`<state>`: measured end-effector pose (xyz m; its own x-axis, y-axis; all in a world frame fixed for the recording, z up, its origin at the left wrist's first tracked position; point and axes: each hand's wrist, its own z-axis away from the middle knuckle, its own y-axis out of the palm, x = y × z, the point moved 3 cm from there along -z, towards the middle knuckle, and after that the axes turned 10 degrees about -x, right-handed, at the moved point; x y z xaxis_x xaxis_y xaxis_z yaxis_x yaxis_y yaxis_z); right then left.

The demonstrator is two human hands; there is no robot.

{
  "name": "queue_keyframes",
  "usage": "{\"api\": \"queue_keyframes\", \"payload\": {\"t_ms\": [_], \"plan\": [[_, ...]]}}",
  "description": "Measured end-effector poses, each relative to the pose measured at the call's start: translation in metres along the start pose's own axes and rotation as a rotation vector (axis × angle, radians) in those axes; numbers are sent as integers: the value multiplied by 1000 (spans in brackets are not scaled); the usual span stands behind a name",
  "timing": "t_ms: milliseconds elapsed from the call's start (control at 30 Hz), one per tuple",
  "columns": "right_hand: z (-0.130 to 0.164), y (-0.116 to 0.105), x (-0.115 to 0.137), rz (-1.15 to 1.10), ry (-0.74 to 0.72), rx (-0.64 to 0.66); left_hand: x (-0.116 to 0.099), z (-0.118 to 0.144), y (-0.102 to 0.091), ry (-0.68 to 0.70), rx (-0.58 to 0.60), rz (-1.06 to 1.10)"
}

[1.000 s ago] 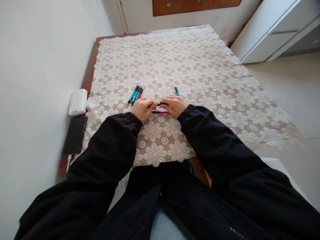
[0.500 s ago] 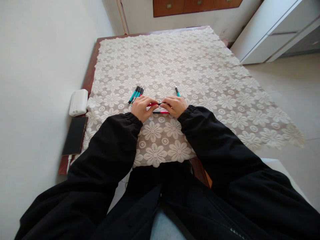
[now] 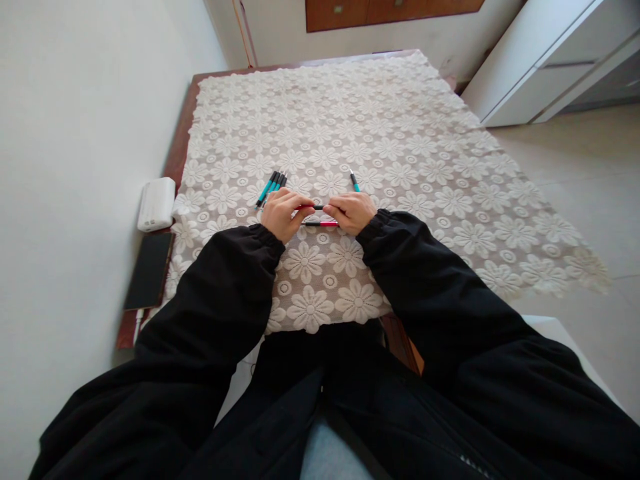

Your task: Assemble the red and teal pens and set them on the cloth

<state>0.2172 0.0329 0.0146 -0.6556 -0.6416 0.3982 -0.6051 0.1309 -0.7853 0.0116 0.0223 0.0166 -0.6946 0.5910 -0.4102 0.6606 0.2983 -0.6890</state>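
Between my two hands is a red-and-black pen [image 3: 319,207], lying crosswise above the tablecloth. My left hand [image 3: 284,212] pinches its red end, and my right hand [image 3: 351,211] is closed around the black end; the fingers hide both tips. Just below, a second red-and-black pen [image 3: 325,225] rests on the cloth, its ends partly covered by my hands. Several teal-and-black pens [image 3: 267,189] lie side by side beyond my left hand. One more teal-and-black pen [image 3: 354,180] sits beyond my right hand, partly hidden by it.
A cream floral lace tablecloth [image 3: 310,267] covers the table. Along the left edge are a white boxy device [image 3: 157,205] and a dark phone [image 3: 149,270] with a white cable [image 3: 139,323] plugged in. A wall runs along the left; a white cabinet [image 3: 530,73] stands at the far right.
My hands have drawn slightly apart, the right one shifting a little to the right. More of the held pen's black part shows between them, and less of its red part.
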Motion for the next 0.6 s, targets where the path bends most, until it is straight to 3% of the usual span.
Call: {"api": "queue_keyframes", "payload": {"t_ms": [367, 600], "plan": [[-1, -2, 1, -2, -7, -30, -2, -1, -2, 7, -24, 2], [-1, -4, 2, -38, -20, -118, 2, 0, 2, 18, -11, -8]]}}
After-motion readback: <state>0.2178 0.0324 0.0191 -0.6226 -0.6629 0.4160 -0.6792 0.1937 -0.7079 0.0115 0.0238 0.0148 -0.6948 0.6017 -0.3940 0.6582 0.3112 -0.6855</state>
